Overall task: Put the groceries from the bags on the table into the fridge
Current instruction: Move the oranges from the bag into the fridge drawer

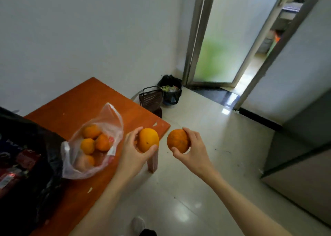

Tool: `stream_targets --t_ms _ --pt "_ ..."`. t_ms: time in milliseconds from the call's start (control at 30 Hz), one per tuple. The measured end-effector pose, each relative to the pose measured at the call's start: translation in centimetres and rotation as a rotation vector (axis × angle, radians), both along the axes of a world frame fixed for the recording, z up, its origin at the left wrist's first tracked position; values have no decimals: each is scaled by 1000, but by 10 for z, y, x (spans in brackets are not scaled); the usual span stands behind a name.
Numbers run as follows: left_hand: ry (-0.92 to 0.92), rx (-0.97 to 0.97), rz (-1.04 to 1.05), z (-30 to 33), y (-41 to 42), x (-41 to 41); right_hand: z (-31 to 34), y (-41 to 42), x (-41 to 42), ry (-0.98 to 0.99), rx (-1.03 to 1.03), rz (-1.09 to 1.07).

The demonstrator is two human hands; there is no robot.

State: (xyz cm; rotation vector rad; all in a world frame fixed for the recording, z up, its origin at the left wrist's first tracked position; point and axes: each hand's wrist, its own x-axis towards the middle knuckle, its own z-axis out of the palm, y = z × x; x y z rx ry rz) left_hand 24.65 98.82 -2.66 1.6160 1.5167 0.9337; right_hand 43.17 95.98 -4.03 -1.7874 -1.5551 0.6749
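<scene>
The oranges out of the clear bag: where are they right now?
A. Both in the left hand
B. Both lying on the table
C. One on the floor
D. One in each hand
D: the left hand holds one orange by the table corner, and the right hand holds another orange over the floor.

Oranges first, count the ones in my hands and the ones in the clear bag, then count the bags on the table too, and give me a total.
Oranges in hand: 2, one in the left hand and one in the right hand
Oranges showing in the clear bag: 4
Bags on the table: 2, clear bag and black bag
Total: 8
</scene>
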Motion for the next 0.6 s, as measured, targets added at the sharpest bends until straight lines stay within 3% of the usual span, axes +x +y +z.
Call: stream_targets --t_ms 300,600 --pt "54 40 -381 1 -100 198 21 -181 210 -90 -23 -431" --pt "53 98 -820 19 -181 394 46 -324 352 -117 12 -810"
